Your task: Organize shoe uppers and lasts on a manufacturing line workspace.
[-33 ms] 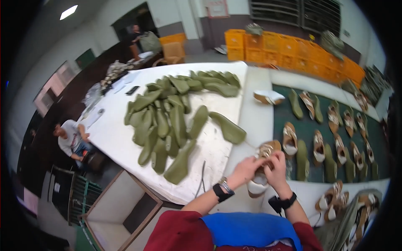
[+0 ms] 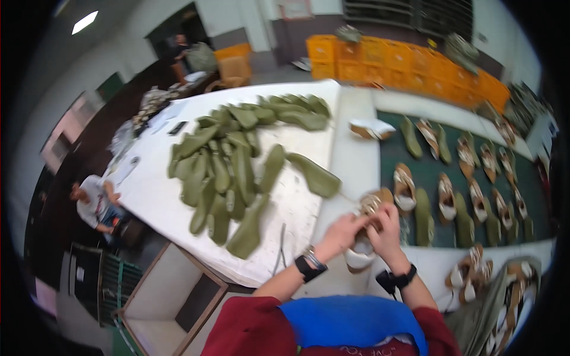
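A tan and white shoe (image 2: 359,260) with gold-coloured lacing or straps lies before me, its white heel end toward me. My left hand (image 2: 343,236) and my right hand (image 2: 386,230) meet over its middle, fingers closed at the lacing. Exactly what each fingertip pinches is hidden. Just beyond the hands, a single green shoe last (image 2: 314,176) rests near the table edge. To its left lies a heap of green shoe lasts (image 2: 242,172). Right of my hands, a similar shoe (image 2: 405,188) stands beside another green last (image 2: 424,218).
A green mat (image 2: 389,145) carries rows of shoes and lasts. One white shoe (image 2: 371,129) lies left of it. More shoes (image 2: 469,273) sit at the lower right. A wooden box (image 2: 157,285) stands lower left, orange crates (image 2: 371,58) behind. A seated person (image 2: 95,199) is at the left.
The whole scene sits slightly further left and higher in the picture. Both hands stay at the shoe's lacing, the right fingers slightly shifted.
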A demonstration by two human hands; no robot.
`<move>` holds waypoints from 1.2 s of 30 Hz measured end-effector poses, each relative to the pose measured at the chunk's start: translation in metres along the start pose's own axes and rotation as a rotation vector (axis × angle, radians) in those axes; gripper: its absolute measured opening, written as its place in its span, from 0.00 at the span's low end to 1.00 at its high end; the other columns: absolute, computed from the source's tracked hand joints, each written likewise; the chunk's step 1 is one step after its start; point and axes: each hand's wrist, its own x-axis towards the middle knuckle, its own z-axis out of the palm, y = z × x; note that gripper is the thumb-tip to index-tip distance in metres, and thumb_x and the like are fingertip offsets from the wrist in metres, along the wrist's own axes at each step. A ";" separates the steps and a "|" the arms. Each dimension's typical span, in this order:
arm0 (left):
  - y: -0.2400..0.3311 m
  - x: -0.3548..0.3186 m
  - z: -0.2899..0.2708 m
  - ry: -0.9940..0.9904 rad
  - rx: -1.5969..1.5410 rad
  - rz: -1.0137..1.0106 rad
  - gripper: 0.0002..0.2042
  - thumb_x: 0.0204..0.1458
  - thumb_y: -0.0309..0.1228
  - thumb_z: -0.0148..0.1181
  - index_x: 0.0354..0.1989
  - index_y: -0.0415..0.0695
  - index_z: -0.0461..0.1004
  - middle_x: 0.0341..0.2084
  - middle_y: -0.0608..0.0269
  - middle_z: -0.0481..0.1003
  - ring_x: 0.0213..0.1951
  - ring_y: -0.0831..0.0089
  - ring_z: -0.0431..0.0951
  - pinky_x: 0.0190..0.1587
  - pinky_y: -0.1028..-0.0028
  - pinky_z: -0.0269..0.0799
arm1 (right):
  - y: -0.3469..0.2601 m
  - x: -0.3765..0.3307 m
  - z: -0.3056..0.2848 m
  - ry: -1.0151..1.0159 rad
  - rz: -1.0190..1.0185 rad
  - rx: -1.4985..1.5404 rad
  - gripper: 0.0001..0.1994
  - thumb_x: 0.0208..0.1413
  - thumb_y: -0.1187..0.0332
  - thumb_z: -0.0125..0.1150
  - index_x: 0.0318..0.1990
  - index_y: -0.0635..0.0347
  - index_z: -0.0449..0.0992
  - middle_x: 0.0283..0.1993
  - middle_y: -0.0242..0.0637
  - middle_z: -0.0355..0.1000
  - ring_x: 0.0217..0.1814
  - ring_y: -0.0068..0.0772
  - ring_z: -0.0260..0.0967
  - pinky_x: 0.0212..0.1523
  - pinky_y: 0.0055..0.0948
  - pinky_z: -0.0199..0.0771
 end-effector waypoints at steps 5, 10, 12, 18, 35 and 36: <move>0.003 0.012 -0.030 0.081 -0.014 0.114 0.06 0.39 0.22 0.55 0.26 0.46 0.71 0.24 0.57 0.66 0.30 0.57 0.69 0.29 0.65 0.66 | -0.003 0.024 -0.013 0.076 0.214 0.189 0.18 0.37 0.80 0.57 0.41 0.60 0.69 0.51 0.41 0.57 0.39 0.30 0.66 0.34 0.24 0.73; 0.015 0.018 -0.029 0.038 -0.048 0.323 0.05 0.36 0.22 0.57 0.21 0.44 0.68 0.21 0.57 0.62 0.26 0.57 0.66 0.27 0.63 0.63 | 0.031 0.004 -0.030 0.185 0.332 0.164 0.16 0.36 0.80 0.56 0.37 0.61 0.66 0.39 0.33 0.63 0.29 0.20 0.62 0.27 0.19 0.67; 0.009 0.011 -0.026 0.006 -0.061 0.286 0.05 0.36 0.22 0.57 0.21 0.43 0.68 0.22 0.57 0.63 0.26 0.57 0.66 0.27 0.64 0.63 | 0.033 -0.001 -0.028 0.124 0.360 0.264 0.18 0.36 0.80 0.56 0.40 0.61 0.66 0.39 0.33 0.64 0.32 0.22 0.66 0.32 0.22 0.71; 0.013 0.001 -0.036 -0.258 0.040 0.323 0.04 0.38 0.21 0.53 0.22 0.44 0.71 0.22 0.57 0.65 0.27 0.58 0.67 0.29 0.65 0.65 | 0.036 -0.019 -0.068 -0.429 0.349 0.396 0.31 0.46 0.64 0.65 0.59 0.55 0.60 0.54 0.40 0.60 0.42 0.32 0.67 0.42 0.31 0.71; 0.036 0.085 -0.016 -0.307 -0.297 0.510 0.16 0.38 0.17 0.56 0.39 0.41 0.73 0.48 0.48 0.67 0.49 0.51 0.69 0.51 0.64 0.66 | 0.100 -0.023 -0.209 -0.370 0.978 0.842 0.22 0.55 0.61 0.56 0.56 0.59 0.65 0.43 0.29 0.71 0.36 0.15 0.69 0.27 0.15 0.73; 0.030 0.090 -0.016 -0.235 -0.351 0.391 0.14 0.43 0.18 0.56 0.40 0.41 0.73 0.49 0.48 0.67 0.50 0.52 0.69 0.52 0.65 0.66 | 0.110 -0.012 -0.217 -0.264 1.020 0.846 0.20 0.55 0.63 0.57 0.54 0.59 0.66 0.42 0.29 0.72 0.35 0.15 0.70 0.27 0.14 0.73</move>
